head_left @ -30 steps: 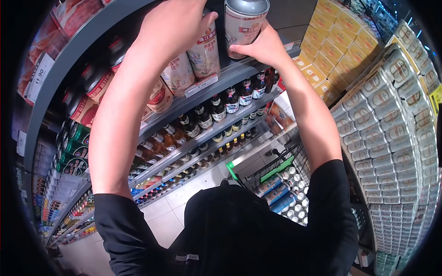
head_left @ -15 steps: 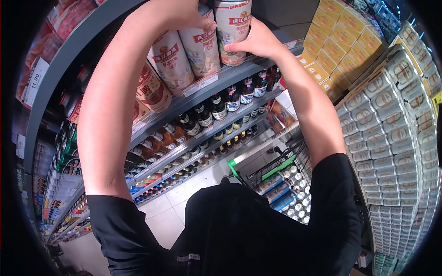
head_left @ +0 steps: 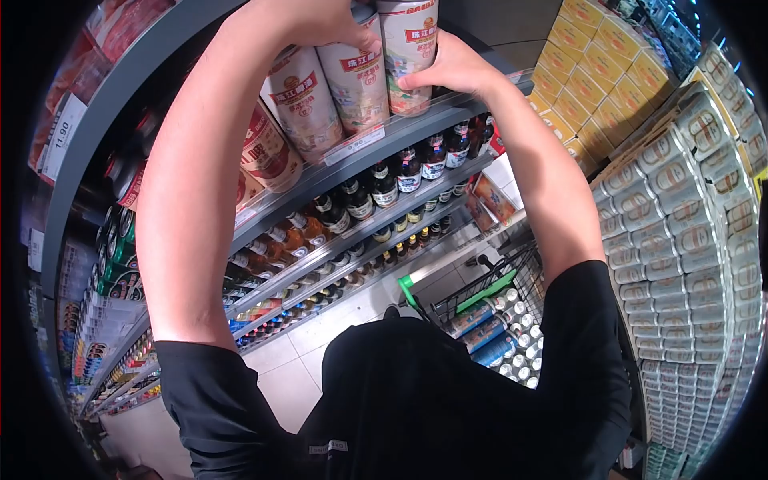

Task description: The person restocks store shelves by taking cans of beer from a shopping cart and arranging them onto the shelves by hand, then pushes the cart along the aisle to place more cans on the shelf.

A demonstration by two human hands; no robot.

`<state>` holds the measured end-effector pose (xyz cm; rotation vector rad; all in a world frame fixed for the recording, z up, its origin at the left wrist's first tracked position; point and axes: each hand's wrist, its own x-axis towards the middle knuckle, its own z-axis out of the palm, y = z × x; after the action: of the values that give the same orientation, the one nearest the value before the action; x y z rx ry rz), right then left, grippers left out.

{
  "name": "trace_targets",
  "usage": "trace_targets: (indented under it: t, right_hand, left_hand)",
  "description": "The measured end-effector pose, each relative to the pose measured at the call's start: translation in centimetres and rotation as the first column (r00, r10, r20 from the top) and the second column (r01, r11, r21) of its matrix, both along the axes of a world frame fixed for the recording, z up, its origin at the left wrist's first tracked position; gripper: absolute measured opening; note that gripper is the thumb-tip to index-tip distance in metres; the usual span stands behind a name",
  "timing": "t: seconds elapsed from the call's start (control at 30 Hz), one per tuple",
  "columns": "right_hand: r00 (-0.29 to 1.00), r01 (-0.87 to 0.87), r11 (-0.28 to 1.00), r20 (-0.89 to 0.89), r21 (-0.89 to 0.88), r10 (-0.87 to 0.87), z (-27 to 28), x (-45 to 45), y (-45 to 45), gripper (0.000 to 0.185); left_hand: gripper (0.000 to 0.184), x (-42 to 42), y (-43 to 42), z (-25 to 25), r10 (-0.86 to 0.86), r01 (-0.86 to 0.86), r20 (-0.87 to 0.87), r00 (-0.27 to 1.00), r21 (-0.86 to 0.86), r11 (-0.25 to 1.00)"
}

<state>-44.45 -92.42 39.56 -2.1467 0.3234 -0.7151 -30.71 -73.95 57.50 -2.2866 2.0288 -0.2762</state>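
Note:
Tall white beer cans with red labels stand in a row on the upper shelf. My right hand (head_left: pixel 456 68) grips the rightmost beer can (head_left: pixel 410 60), its thumb across the front and the other fingers behind. Over the middle beer can (head_left: pixel 354 88) arches my left hand (head_left: pixel 340 26). Its thumb lies against the can's upper part, while its other fingers are out of sight at the top edge. Left of these stand another white beer can (head_left: pixel 304 108) and a red and cream can (head_left: pixel 268 152).
Price tags line the shelf edge (head_left: pixel 432 124). Rows of bottles (head_left: pixel 408 170) fill the lower shelves. Below right is a shopping cart (head_left: pixel 500 284) with packs of cans (head_left: pixel 512 340). Yellow cartons (head_left: pixel 600 72) and a wall of wrapped cans (head_left: pixel 664 224) rise at the right.
The view has shifted slightly, so the shelf and cans appear a little further right. Both hands keep nearly the same places at the cans.

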Motion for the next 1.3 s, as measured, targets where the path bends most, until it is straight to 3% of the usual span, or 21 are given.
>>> trace_targets:
  t: [0.1,0.2,0.3,0.8,0.9,1.0,1.03,1.07,1.13,1.2,1.23,1.3]
  right_hand:
    - [0.998,0.003,1.0,-0.07,0.02,-0.001,0.4,-0.1,0.3,0.082]
    - [0.998,0.003,1.0,-0.061,0.014,-0.003,0.3,-0.2,0.3,0.081]
    - [0.998,-0.017,0.999,-0.061,0.037,0.02,-0.2,-0.1,-0.2,0.08]
    - [0.985,-0.144,0.98,-0.072,0.138,0.155,-0.8,0.4,-1.3,0.081]
    - [0.995,-0.072,0.992,0.081,0.107,0.063,-1.4,0.1,-0.2,0.07]
    - [0.986,0.104,0.994,0.131,0.027,-0.106,-2.5,-1.0,-2.5,0.082]
    - [0.979,0.165,0.985,-0.109,-0.056,-0.17,0.7,-4.0,-0.1,0.11]
    - [0.986,0.153,0.987,-0.068,0.058,-0.149,1.4,-5.9,1.2,0.12]
    - [0.966,0.259,0.965,-0.019,0.046,-0.259,0.2,-10.2,3.4,0.118]
    - [0.937,0.326,0.932,0.076,0.157,-0.341,-4.7,-16.1,6.8,0.05]
    - [0.922,0.31,0.904,0.139,0.296,-0.362,-8.7,-21.8,11.3,0.031]
    - [0.855,0.47,0.708,-0.072,0.527,-0.514,-17.2,-28.0,16.2,0.019]
  left_hand:
    - [0.07,-0.1,0.0,-0.1,0.01,-0.01,-0.017,1.0,-0.009,1.0]
    - [0.072,-0.7,-0.3,0.7,0.065,-0.062,-0.03,0.997,0.106,0.992]
    - [0.073,0.1,-0.3,0.1,-0.009,0.009,-0.01,1.0,0.034,0.999]
    - [0.072,0.1,-0.1,-0.2,-0.008,0.008,-0.025,1.0,0.025,1.0]
    - [0.078,-0.5,0.2,0.0,0.036,-0.034,-0.03,0.999,0.057,0.998]
    - [0.091,-3.7,2.5,-2.2,0.125,-0.111,0.079,0.989,-0.156,0.981]
    - [0.097,-4.8,3.3,-3.1,0.137,-0.11,0.123,0.983,-0.209,0.972]
    - [0.093,-4.2,3.2,-4.3,0.034,0.001,0.119,0.992,-0.277,0.961]
    - [0.075,-2.4,2.7,-8.0,-0.263,0.27,0.076,0.962,-0.434,0.86]
    - [0.064,-7.8,5.6,-12.0,-0.512,0.457,0.071,0.856,-0.57,0.683]
    - [0.057,-10.7,7.4,-18.8,-0.644,0.526,-0.181,0.743,-0.437,0.73]
    - [0.057,-12.6,8.8,-29.2,-0.56,0.544,-0.571,0.6,-0.222,0.809]
